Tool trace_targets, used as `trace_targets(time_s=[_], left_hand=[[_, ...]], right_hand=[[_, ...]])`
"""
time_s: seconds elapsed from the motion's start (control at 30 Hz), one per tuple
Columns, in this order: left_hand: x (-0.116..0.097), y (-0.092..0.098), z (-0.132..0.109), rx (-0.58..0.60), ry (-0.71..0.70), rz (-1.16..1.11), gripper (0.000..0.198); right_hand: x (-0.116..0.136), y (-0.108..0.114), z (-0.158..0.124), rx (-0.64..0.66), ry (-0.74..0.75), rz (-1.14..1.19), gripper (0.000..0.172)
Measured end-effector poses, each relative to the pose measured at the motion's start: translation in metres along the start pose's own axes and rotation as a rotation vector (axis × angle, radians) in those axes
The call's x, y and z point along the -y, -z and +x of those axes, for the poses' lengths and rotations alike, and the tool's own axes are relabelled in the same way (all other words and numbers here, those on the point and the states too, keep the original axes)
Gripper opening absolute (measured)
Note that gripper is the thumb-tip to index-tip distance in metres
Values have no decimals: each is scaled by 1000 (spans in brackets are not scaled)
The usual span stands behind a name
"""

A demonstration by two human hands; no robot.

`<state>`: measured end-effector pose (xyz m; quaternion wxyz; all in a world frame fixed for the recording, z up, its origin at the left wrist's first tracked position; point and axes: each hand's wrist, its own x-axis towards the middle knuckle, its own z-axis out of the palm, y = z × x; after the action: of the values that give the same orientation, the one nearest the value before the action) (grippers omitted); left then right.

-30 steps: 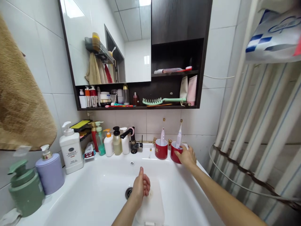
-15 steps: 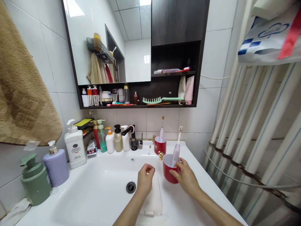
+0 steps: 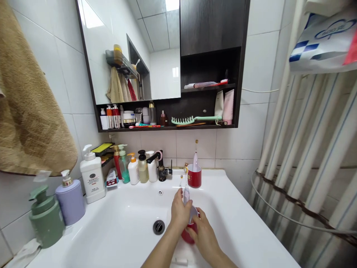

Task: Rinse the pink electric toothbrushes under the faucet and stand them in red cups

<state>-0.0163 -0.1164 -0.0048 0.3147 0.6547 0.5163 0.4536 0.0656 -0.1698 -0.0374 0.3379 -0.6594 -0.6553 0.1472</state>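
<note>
My right hand point(image 3: 205, 234) is wrapped around a red cup point(image 3: 188, 238) over the right side of the basin. A pale electric toothbrush point(image 3: 186, 193) stands in that cup, head up. My left hand point(image 3: 180, 212) is at the cup's left side, its thumb and fingers closed about the toothbrush handle. The hands hide much of the cup and the lower handle. On the back ledge, a second red cup point(image 3: 194, 176) holds another electric toothbrush point(image 3: 195, 162). Below my hands lies a white object point(image 3: 180, 261), mostly hidden.
A black faucet point(image 3: 161, 167) rises behind the white basin point(image 3: 117, 223), near its drain point(image 3: 158, 227). Several pump bottles point(image 3: 134, 169) line the left and back ledge. A dark cabinet point(image 3: 209, 29) hangs above, and white pipes point(image 3: 295, 149) run along the right wall.
The red cup with its toothbrush has moved left, from the right ledge to over the basin, carried by my right hand. My left hand has moved slightly to the right and closed on the toothbrush.
</note>
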Motion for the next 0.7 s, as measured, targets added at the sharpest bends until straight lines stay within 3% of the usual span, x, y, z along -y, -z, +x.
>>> trace_targets(time_s=[0.1, 0.2, 0.27, 0.47, 0.6, 0.7], left_hand=[[3, -10, 12, -7, 93, -41, 48], [3, -12, 18, 37, 41, -82, 26], [-1, -5, 19, -18, -12, -168, 19], [-27, 26, 11, -158, -46, -606, 25], [-25, 21, -1, -57, 168, -844, 23], [-15, 15, -2, 62, 279, -965, 20]], right_hand=[[0, 0, 0, 18, 1, -20, 15], [0, 3, 1, 32, -16, -23, 20], [-1, 5, 2, -2, 8, 3, 27], [3, 18, 7, -124, 97, 234, 45], [10, 23, 2, -13, 96, 490, 43], [16, 24, -2, 156, 22, 698, 35]])
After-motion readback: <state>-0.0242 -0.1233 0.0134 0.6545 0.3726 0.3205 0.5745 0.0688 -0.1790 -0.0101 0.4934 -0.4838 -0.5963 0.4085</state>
